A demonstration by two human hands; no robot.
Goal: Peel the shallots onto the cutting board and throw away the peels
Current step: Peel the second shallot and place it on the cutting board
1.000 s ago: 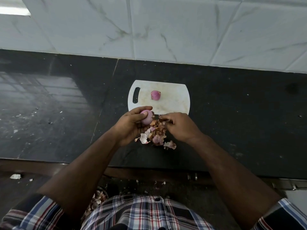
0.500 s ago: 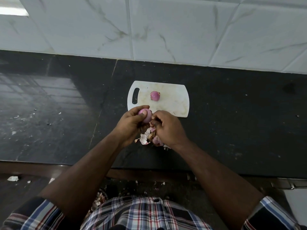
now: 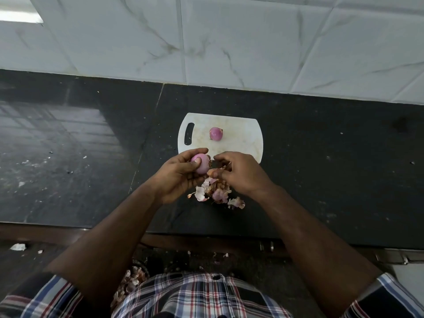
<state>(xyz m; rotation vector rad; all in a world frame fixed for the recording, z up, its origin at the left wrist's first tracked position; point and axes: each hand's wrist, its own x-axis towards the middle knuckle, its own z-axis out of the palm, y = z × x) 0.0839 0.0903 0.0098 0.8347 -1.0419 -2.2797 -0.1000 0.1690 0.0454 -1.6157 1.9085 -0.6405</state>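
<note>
A: Where do we have the shallot [image 3: 201, 165] just now?

B: In our left hand [image 3: 181, 174], lifted just above the near edge of the cutting board [image 3: 241, 136]. The fingers curl over its far side and the thumb presses its near face, so it sits closed in that grasp with its pink, glossy flesh showing.

A: And our right hand [image 3: 241, 173]?

B: Just right of the shallot, thumb and forefinger pinched near its right end. There seems to be a scrap of dry skin between them, though we cannot tell for certain; the other fingers are loosely bent.

A: So which way does the next pull run?

B: We judge the shallot's long axis lies roughly left to right, with the end that still carries brown shreds pointing at the right hand. That hand is the nearer one to the loose skin, so the strip should come away rightward and toward us, while the left hand merely steadies.

A: Where does the skin fall?

B: Onto the peel pile [image 3: 215, 192] on the dark counter [image 3: 332, 180], directly beneath and near of both hands.

A: And the board?

B: One peeled shallot [image 3: 216, 133] already rests there, far of our hands. The one we hold looks nearly bare, so it belongs beside it soon; the peels are not yet thrown away.
</note>
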